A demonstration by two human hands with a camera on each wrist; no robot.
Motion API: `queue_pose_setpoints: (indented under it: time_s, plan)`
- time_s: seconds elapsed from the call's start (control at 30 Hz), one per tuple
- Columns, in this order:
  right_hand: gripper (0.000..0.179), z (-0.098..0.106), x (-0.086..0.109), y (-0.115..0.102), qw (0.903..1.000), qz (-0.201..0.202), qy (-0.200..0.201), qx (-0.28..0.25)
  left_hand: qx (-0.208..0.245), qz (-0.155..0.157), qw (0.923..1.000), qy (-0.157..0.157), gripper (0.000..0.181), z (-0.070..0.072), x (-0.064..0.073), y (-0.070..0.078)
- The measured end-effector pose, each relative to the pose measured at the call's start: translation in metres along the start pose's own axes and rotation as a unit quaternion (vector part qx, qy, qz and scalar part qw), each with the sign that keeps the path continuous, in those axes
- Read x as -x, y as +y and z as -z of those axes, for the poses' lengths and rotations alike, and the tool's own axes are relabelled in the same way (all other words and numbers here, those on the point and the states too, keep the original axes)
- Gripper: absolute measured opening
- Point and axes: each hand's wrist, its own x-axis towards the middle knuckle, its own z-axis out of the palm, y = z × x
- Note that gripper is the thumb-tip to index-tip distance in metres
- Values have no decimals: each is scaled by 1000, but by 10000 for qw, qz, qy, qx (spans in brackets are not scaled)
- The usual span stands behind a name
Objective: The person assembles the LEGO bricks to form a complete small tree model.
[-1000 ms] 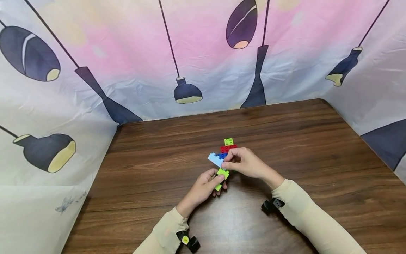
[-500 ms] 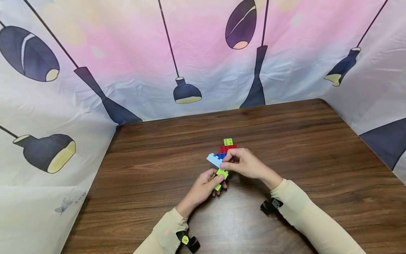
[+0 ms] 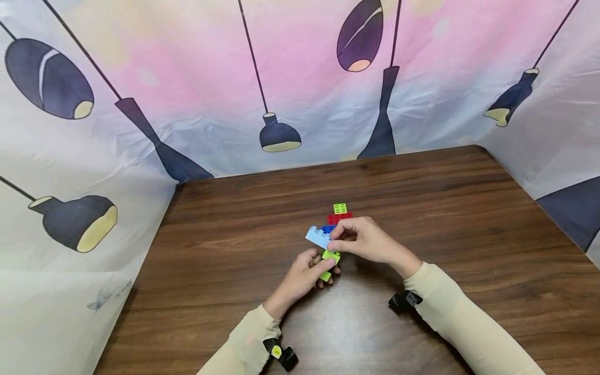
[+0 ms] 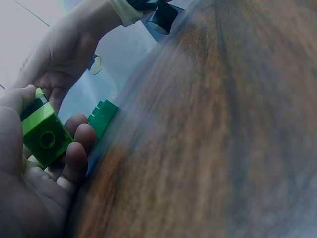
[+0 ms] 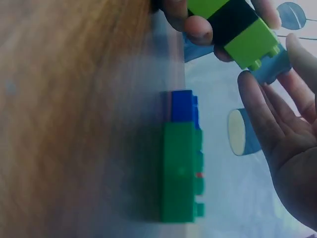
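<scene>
My left hand [image 3: 303, 274] grips a short stack of toy building bricks, lime green at both ends [image 3: 330, 255] with a black brick [image 5: 234, 21] between them. The thumb lies on top, the fingers underneath. Between thumb and fingers, my right hand [image 3: 365, 240] pinches a light blue brick [image 3: 317, 237] at the stack's far end. In the right wrist view, that brick [image 5: 272, 65] meets the studs of the lime green end; whether it is fully seated cannot be told. Both hands are above the table.
Beyond the hands, a lime green brick [image 3: 339, 208], a red brick [image 3: 336, 219] and a blue brick [image 3: 327, 228] lie on the brown wooden table [image 3: 244, 208]. A green brick [image 5: 178, 173] rests near the blue one. Printed fabric [image 3: 309, 94] hangs behind the table.
The light blue brick has turned slightly, and its row of studs shows a little more. Both hands keep their hold; the head view has shifted slightly.
</scene>
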Motion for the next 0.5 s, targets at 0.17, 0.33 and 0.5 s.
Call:
queue_pose_setpoints:
  time_s: [0.17, 0.33, 0.5]
  plan:
    - [1, 17, 2, -1, 9943, 402, 372, 916, 170, -14, 9999, 10, 28, -1, -1, 0]
    - [11, 32, 5, 0, 9686, 179, 265, 2466, 214, -5, 9998, -45, 29, 0, -2, 0]
    - [7, 34, 5, 2, 9564, -249, -494, 2868, 210, 24, 9998, -38, 31, 1, -1, -1]
